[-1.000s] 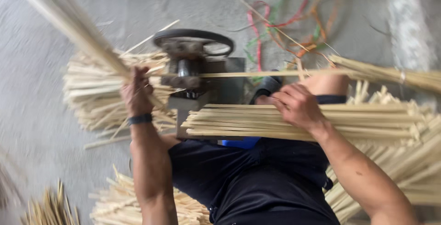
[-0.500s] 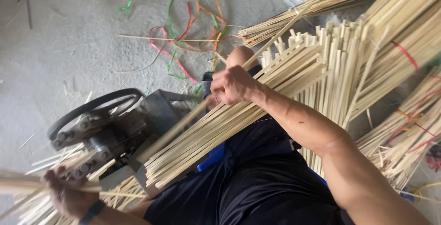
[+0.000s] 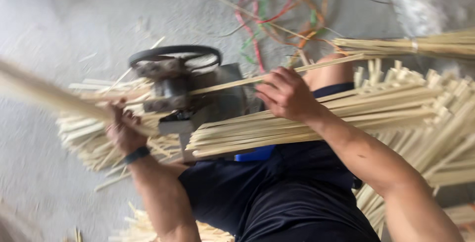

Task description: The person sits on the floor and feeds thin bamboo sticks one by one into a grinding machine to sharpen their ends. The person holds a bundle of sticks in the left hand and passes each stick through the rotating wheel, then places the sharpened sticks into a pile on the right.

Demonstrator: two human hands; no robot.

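Left hand (image 3: pixel 123 131) is out front, fingers curled shut in a fist-type grip, dark band on the wrist, forearm running back toward the body. Right hand (image 3: pixel 286 93) reaches forward palm-down, fingers bent, arm stretched out nearly straight.

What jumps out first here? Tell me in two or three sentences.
Pale bamboo strips fill the right half, stacked across the person's lap under the right hand. At centre stands a small grey machine with a black wheel on top. At left, the left hand grips a blurred bundle of strips.
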